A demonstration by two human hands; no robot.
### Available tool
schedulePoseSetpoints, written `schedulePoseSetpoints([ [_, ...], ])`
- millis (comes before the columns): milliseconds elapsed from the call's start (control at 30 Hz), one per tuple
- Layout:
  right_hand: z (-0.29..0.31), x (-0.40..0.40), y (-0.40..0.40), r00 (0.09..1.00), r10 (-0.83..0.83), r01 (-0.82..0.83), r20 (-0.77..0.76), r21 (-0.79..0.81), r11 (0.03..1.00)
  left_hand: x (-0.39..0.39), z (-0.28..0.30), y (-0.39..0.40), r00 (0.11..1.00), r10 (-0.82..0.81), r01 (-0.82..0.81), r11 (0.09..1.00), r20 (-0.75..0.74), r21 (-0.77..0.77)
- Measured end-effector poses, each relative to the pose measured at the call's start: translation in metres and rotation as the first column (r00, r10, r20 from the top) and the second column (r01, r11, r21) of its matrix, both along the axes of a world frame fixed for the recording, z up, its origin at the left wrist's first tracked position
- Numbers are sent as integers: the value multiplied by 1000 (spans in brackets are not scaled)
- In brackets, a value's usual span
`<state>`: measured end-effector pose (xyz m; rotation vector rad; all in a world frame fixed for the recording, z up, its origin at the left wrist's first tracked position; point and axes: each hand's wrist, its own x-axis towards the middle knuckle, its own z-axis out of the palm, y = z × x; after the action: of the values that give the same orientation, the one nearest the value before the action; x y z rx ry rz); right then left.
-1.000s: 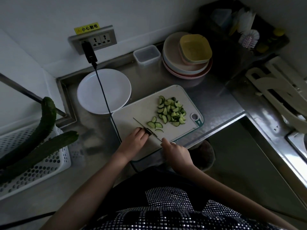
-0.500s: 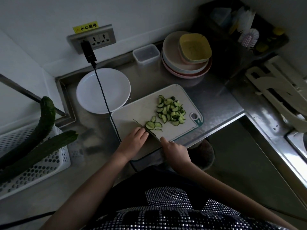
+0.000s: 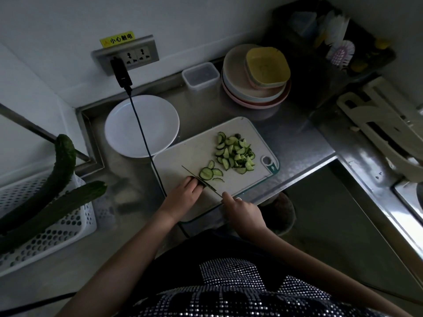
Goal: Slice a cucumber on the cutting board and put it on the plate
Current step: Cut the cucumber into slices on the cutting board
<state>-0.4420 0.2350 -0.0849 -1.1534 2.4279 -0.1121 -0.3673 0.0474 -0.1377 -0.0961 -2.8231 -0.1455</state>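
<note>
Steel table in a dim kitchen corner, bearing one cutting board; left hand curled, fingertips pinching the last cucumber stub at the board's near edge; right hand closed on the knife, whose blade runs diagonally, just right of the stub; one fresh slice lies against the blade; one heap of slices farther right; one empty plate beyond the board, nearer the left hand; two whole cucumbers in a basket.

Both hands low: left curled, right clenched.
</note>
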Motion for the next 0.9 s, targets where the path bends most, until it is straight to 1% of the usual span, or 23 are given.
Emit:
schedulePoseSetpoints([
  [200, -3, -1, -1, 1000, -11, 11, -8, 15, 1000, 0, -2, 0, 1000, 2, -3, 1000, 28, 22],
  [333, -6, -2, -5, 1000, -15, 16, -14, 43, 999, -1, -5, -2, 999, -32, 32, 999, 12, 38],
  [467, -6, -5, -6, 999, -27, 28, -17, 47, 998, -1, -4, -1, 1000, -24, 24, 998, 11, 53],
  [567, 0, -8, -6, 997, -74, 74, -20, -8, 997, -1, -6, -2, 1000, -19, 18, 998, 22, 54],
  [667, 9, -17, -5, 976, -203, 190, -81, -139, 972, -2, -4, -1, 1000, 4, -5, 998, 18, 69],
  [733, 12, -25, -4, 968, -200, 173, -150, -179, 969, -4, 4, 3, 999, 30, -27, 997, -34, 79],
  [800, 13, -32, -5, 965, -172, 146, -197, -137, 980, -9, 17, 9, 994, 46, -34, 992, -101, 123],
  [833, 13, -35, -5, 966, -159, 141, -203, -103, 985, -12, 25, 12, 992, 28, -10, 990, -120, 142],
  [900, 12, -38, -4, 968, -143, 134, -206, -57, 989, -18, 35, 14, 994, -41, 54, 992, -105, 116],
])
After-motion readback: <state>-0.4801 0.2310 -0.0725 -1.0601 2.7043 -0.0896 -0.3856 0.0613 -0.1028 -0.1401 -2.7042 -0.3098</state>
